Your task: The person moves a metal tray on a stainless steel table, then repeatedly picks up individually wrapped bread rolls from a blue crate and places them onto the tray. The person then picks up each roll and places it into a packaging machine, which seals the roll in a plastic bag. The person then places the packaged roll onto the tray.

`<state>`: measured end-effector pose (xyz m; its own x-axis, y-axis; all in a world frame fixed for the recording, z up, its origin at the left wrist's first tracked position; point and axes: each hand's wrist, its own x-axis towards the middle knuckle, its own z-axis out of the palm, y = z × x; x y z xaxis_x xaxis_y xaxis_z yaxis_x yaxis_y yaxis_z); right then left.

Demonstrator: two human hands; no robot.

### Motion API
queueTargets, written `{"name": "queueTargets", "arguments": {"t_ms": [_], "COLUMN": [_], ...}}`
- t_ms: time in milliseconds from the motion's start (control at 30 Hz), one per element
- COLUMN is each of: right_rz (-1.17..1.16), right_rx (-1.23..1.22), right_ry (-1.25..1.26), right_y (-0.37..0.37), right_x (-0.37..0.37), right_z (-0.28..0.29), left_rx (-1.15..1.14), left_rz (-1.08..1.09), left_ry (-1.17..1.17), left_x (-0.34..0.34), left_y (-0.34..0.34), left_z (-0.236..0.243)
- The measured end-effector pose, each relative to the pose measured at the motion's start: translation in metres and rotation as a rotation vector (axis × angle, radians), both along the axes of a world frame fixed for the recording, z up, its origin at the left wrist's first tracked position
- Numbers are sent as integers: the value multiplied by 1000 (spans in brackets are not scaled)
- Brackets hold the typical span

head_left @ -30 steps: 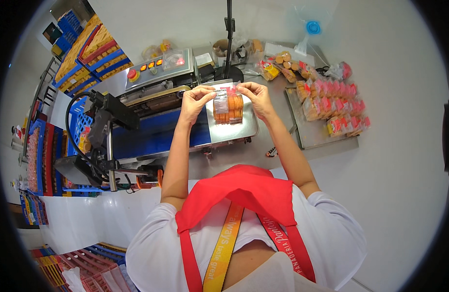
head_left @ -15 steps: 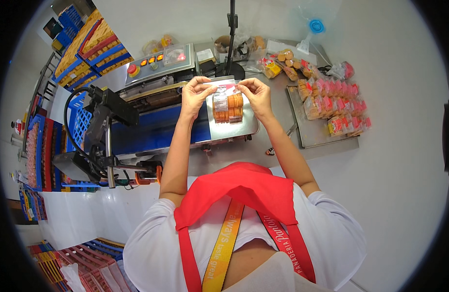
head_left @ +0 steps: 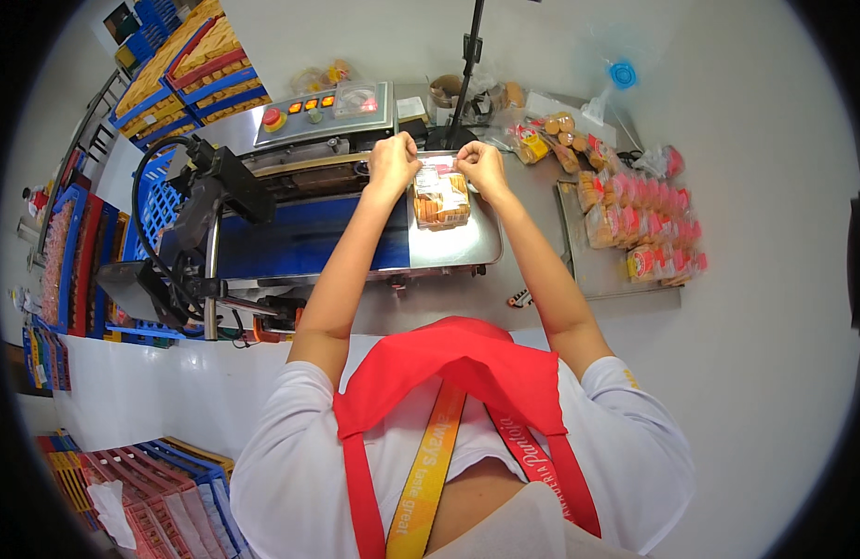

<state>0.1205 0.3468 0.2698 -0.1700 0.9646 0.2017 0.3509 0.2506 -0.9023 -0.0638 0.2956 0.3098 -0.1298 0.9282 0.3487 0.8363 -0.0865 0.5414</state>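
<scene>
A clear plastic bag of cookies [head_left: 441, 203] lies on the bare metal end plate [head_left: 481, 244] of a conveyor with a blue belt [head_left: 341, 238]. The stacked orange-brown cookies show through the film, and a printed label covers part of it. At the bag's far end, my left hand [head_left: 393, 166] pinches the left corner, its fingers curled closed. My right hand [head_left: 483, 168] grips the opposite corner between thumb and fingertips. Between the two hands the film's upper edge is spread out.
Rows of filled cookie bags [head_left: 649, 219] rest on a metal tray [head_left: 588, 270] at the right. A control panel [head_left: 327, 114] with a red button stands behind the belt. The black machine head [head_left: 230, 177] is left, near stacked crates [head_left: 192, 88]. A black pole [head_left: 467, 74] rises behind my hands.
My left hand has turned and its fingers have curled in more tightly at the bag's corner. Both hands still hold the bag's far end. The whole view has shifted slightly.
</scene>
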Motion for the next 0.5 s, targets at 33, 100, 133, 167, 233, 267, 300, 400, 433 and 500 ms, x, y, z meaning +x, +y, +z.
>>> {"name": "queueTargets", "arguments": {"t_ms": [33,100,133,167,233,267,300,400,433,500], "right_rz": [19,57,76,87,109,138,219,411,424,455], "right_rx": [44,134,162,331,671,835,809,666,572,390], "right_ry": [-74,-222,-306,-431,-673,-819,-855,-897,-873,-822], "right_y": [1,4,-2,-3,-5,-7,-8,-12,-16,-28], "right_x": [-2,-5,-7,-9,-13,-18,-18,-23,-23,-24], "right_z": [4,13,21,24,28,33,36,43,46,49], "left_rx": [6,-24,-39,-55,-91,-107,-122,-129,-123,-85], "left_rz": [24,51,57,63,65,70,75,91,89,31], "left_ry": [65,96,120,144,163,187,211,252,264,212], "left_x": [3,4,5,6,8,9,9,1,0,-5], "left_y": [3,8,7,6,4,4,6,16,18,14], "left_z": [-1,-1,0,1,2,2,2,-15,-18,-24]}}
